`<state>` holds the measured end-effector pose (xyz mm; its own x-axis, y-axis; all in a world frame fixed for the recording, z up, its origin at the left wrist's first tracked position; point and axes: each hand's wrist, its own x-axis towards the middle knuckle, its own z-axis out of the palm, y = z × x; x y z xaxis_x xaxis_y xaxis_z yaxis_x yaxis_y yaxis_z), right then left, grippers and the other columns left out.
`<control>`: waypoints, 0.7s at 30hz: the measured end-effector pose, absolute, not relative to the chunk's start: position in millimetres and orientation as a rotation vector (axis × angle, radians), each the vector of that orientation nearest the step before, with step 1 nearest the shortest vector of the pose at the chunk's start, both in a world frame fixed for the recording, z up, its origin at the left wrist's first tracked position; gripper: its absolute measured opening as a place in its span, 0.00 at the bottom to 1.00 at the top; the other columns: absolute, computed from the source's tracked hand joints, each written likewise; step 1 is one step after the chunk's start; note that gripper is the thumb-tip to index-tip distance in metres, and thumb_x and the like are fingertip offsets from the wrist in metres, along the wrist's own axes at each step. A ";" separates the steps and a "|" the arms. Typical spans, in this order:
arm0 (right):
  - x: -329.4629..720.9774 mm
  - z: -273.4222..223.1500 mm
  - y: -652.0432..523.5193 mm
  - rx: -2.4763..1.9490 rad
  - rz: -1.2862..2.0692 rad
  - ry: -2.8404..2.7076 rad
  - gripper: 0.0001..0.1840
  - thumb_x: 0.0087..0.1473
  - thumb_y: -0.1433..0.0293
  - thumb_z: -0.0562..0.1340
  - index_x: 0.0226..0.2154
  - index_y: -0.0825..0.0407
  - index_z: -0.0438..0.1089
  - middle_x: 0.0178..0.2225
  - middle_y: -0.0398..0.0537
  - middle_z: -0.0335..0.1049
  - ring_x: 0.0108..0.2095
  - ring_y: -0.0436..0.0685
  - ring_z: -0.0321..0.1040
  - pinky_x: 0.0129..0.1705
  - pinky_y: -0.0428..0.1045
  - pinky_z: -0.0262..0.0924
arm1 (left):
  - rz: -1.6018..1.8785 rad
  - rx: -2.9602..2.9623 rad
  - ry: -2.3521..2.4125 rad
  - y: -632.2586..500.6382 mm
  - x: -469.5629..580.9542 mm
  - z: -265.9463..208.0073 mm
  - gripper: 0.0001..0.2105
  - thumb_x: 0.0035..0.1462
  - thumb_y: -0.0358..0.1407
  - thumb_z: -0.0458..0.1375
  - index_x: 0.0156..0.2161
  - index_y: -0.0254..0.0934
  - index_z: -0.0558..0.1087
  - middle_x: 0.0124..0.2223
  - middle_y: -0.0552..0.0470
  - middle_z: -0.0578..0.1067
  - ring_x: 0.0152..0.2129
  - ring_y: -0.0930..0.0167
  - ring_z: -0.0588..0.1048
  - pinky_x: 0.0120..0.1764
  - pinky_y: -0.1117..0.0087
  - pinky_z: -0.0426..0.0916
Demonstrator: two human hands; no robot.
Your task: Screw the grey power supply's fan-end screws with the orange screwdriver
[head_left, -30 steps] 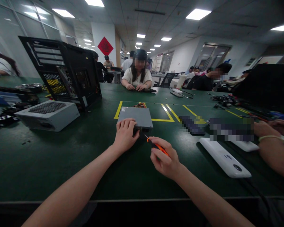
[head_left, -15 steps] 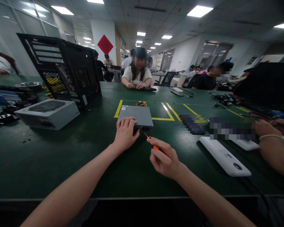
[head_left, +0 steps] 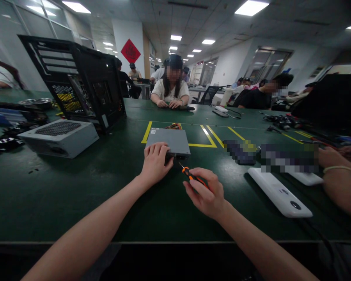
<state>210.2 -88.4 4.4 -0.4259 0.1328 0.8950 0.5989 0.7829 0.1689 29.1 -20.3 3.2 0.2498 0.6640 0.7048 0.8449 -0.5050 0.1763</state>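
A flat grey computer power supply (head_left: 175, 141) lies on the green table in front of me, coloured cables showing behind its far edge. My left hand (head_left: 155, 162) grips its near left corner, fingers over the top and thumb at the front side. In my right hand (head_left: 206, 191) is an orange and black screwdriver (head_left: 187, 171), held between thumb and fingers. Its thin shaft points up and left toward the socket side of the power supply. Whether the tip touches the casing I cannot tell.
To the left stand a larger power supply (head_left: 60, 138) and an open black computer case (head_left: 82, 84). A white device (head_left: 280, 193) lies on the right, near another person's arm (head_left: 339, 181). Yellow tape (head_left: 203, 145) marks the table (head_left: 76, 203). Across it sits a person (head_left: 171, 89).
My right hand has moved slightly down and its fingers have shifted, so more of the screwdriver's handle shows. My left hand keeps its hold on the power supply.
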 end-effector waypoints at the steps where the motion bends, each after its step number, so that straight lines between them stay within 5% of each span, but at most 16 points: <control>1: 210.7 3.9 -88.1 -0.542 -0.583 -1.987 0.17 0.45 0.81 0.60 0.39 0.51 0.62 0.43 0.51 0.61 0.44 0.56 0.66 0.40 0.51 0.71 | -1.108 -2.284 -1.410 -20.2 29.2 3.0 0.12 0.52 0.35 0.56 0.43 0.38 0.64 0.49 0.46 0.68 0.48 0.62 0.64 0.49 0.58 0.55; 21: 214.7 2.0 -88.2 -0.403 -0.452 -2.131 0.14 0.47 0.82 0.57 0.39 0.55 0.63 0.41 0.53 0.63 0.48 0.57 0.65 0.45 0.54 0.71 | -1.103 -2.283 -1.412 -19.7 30.2 2.5 0.11 0.52 0.35 0.56 0.42 0.39 0.63 0.49 0.47 0.68 0.47 0.63 0.65 0.49 0.58 0.55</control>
